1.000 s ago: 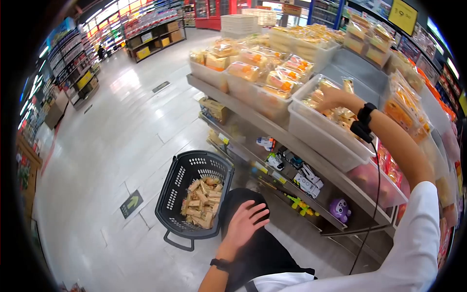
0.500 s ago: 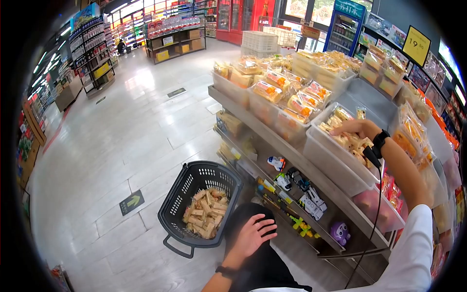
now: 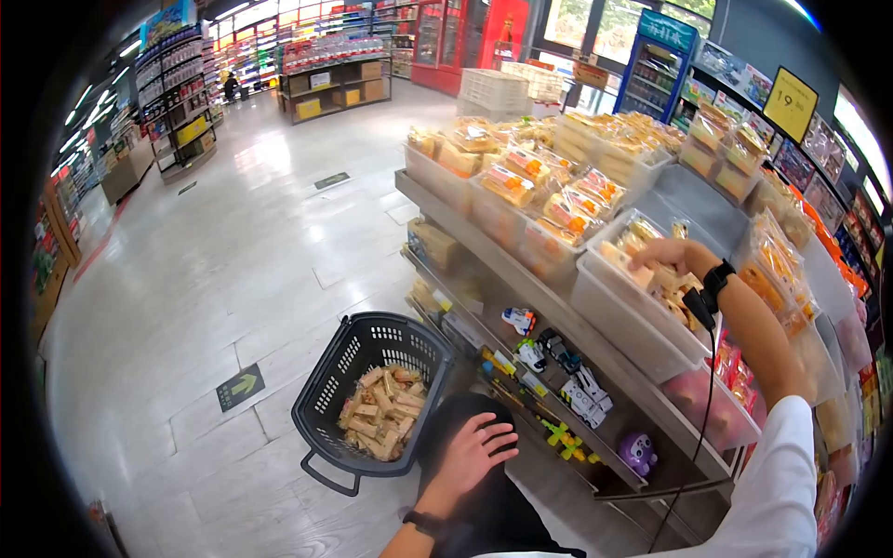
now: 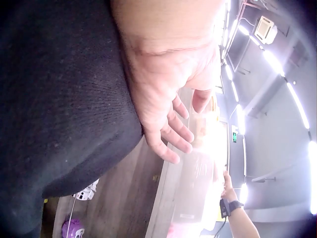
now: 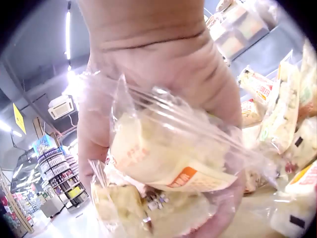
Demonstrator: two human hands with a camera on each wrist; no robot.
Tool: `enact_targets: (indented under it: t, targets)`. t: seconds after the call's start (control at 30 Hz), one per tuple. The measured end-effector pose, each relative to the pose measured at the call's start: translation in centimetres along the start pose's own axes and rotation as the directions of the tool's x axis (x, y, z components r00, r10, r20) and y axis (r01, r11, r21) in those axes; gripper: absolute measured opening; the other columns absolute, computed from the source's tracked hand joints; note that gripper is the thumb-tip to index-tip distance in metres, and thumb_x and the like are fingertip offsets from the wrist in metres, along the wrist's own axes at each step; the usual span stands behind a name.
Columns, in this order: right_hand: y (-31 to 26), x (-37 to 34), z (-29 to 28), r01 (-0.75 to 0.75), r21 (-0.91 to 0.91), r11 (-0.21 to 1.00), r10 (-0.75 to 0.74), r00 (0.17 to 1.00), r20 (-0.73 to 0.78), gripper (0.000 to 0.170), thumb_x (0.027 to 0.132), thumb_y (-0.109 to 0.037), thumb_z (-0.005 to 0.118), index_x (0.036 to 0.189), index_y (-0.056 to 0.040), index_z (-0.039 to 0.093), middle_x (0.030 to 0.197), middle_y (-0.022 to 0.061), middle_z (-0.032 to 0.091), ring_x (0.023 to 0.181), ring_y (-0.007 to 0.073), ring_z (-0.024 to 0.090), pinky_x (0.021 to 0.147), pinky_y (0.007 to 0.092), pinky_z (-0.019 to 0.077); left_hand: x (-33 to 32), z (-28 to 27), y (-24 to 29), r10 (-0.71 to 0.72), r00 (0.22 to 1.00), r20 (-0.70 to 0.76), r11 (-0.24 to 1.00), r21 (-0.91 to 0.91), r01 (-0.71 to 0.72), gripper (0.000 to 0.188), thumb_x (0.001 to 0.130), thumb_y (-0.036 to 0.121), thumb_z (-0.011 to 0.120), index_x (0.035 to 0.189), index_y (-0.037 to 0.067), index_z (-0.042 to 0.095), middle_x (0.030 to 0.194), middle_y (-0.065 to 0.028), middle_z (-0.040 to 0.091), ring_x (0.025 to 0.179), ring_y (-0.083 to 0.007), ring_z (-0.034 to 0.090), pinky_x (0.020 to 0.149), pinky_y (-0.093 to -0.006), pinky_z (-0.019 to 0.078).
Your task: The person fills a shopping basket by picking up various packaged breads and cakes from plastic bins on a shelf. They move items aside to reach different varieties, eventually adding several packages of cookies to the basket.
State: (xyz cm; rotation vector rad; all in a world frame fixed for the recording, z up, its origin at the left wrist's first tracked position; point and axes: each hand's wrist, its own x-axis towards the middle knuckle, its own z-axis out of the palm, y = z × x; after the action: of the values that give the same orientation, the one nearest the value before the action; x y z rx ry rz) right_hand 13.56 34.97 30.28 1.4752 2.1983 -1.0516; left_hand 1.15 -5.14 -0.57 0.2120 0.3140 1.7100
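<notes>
In the head view my right hand (image 3: 677, 253) reaches into a translucent bin (image 3: 625, 305) of wrapped snack packs at the shelf's edge. The right wrist view has clear-wrapped packs (image 5: 166, 153) with orange-and-white labels lying against the palm of that hand (image 5: 198, 74), its fingers curled round them; some fingertips are hidden. My left hand (image 3: 471, 456) rests on the dark-clothed knee with its fingers loosely spread, holding nothing. The left wrist view also shows this hand (image 4: 163, 99) bare, beside the dark fabric. A dark basket (image 3: 313, 409) containing many small packs (image 3: 381, 417) stands on the floor beside the knee.
More bins of packaged bread (image 3: 502, 219) line the shelf left of and behind my right hand. Toys, including a purple one (image 3: 637, 453), sit on the lower shelf. A thin black cable (image 3: 704, 405) hangs from the right wrist. Floor tiles (image 3: 195, 316) extend left of the basket.
The head view has shifted, so the shelf and basket appear at different places. My right hand has stayed inside the bin, with its fingers changing position among the packs. My left hand remains on the knee.
</notes>
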Motion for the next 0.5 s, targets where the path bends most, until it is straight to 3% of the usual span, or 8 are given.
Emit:
enact_targets:
  t: [0.07,0.13,0.2,0.27,0.33,0.43,0.47,0.5]
  targets:
    - [0.9,0.4,-0.1,0.116,0.251,0.961,-0.136,0.988,0.067,0.062,0.071,-0.03,0.076,0.117,0.0035,0.052,0.115,0.0141,0.059,0.093,0.0218,0.062,0.069,0.0338,0.0561,0.0,-0.5,-0.1,-0.006,1.0,0.023,0.999,-0.046,0.007,0.037,0.095,0.016,0.051,0.13,0.008,0.042,0.126,-0.0205,0.054,0.119,-0.0358,0.053,0.101,-0.0566,0.0421]
    - [1.1,-0.2,-0.5,0.158,0.204,0.966,-0.148,0.987,-0.063,0.048,0.074,-0.028,0.075,0.11,-0.0023,0.057,0.092,0.0076,0.064,0.078,0.0159,0.063,0.062,0.0304,0.0548,-0.2,0.0,-0.1,0.012,1.0,-0.003,1.0,0.026,-0.012,0.037,0.095,0.016,0.051,0.13,0.008,0.042,0.126,-0.0201,0.054,0.119,-0.0353,0.053,0.1,-0.056,0.0427]
    - [1.4,-1.4,-0.8,0.316,0.498,0.808,-0.278,0.949,-0.151,0.04,0.077,-0.026,0.071,0.106,-0.0019,0.057,0.087,0.0076,0.064,0.069,0.0169,0.064,0.06,0.0319,0.0556,-0.6,0.3,-0.1,-0.01,1.0,-0.021,0.999,0.038,0.011,0.037,0.095,0.015,0.051,0.13,0.008,0.042,0.126,-0.0197,0.053,0.119,-0.0348,0.053,0.1,-0.0555,0.043]
    - [0.5,-4.7,-0.4,0.341,0.641,0.688,-0.277,0.939,-0.202,0.036,0.08,-0.024,0.069,0.105,-0.0005,0.057,0.087,0.0086,0.064,0.068,0.0178,0.065,0.059,0.0329,0.0564,-0.8,0.6,-0.2,0.045,0.999,-0.02,0.998,0.041,-0.045,0.033,0.095,0.014,0.052,0.126,0.007,0.045,0.122,-0.0195,0.055,0.116,-0.0365,0.054,0.098,-0.054,0.045]
    - [-0.2,-8.3,1.1,0.57,0.674,0.471,-0.373,0.82,-0.433,0.036,0.082,-0.023,0.067,0.106,0.0009,0.056,0.088,0.0097,0.065,0.069,0.0178,0.065,0.059,0.0333,0.0569,-1.2,0.7,0.0,0.039,0.999,-0.023,0.995,0.097,-0.036,0.034,0.095,0.017,0.052,0.127,0.007,0.044,0.123,-0.0188,0.054,0.116,-0.0357,0.054,0.097,-0.0528,0.0455]
    - [-1.0,-12.9,8.3,0.674,0.67,0.311,-0.495,0.717,-0.491,0.034,0.083,-0.021,0.067,0.11,-0.0015,0.057,0.091,0.0081,0.065,0.074,0.016,0.066,0.066,0.0303,0.0561,-1.1,1.7,1.0,0.135,0.99,-0.037,0.971,0.204,-0.125,0.056,0.09,0.036,0.062,0.133,0.008,0.04,0.134,-0.0139,0.049,0.126,-0.0325,0.046,0.102,-0.0535,0.0408]
    - [-1.5,-13.8,12.0,0.676,0.566,0.472,-0.483,0.735,-0.476,0.036,0.086,-0.024,0.066,0.113,-0.0037,0.057,0.098,0.0059,0.065,0.083,0.0167,0.065,0.073,0.0296,0.0538,-1.1,2.7,1.5,0.165,0.985,-0.052,0.95,0.275,-0.144,0.074,0.085,0.047,0.066,0.139,0.008,0.035,0.141,-0.0141,0.043,0.13,-0.0336,0.042,0.105,-0.0573,0.0373]
    - [-0.6,-10.9,16.1,0.868,0.37,0.33,-0.703,0.488,-0.518,0.038,0.087,-0.029,0.065,0.115,-0.0043,0.056,0.102,0.0077,0.064,0.092,0.0201,0.063,0.079,0.0323,0.0513,-1.2,3.9,2.3,0.169,0.985,-0.022,0.949,0.273,-0.157,0.083,0.081,0.053,0.067,0.142,0.007,0.032,0.144,-0.0142,0.039,0.132,-0.0344,0.04,0.105,-0.0597,0.0352]
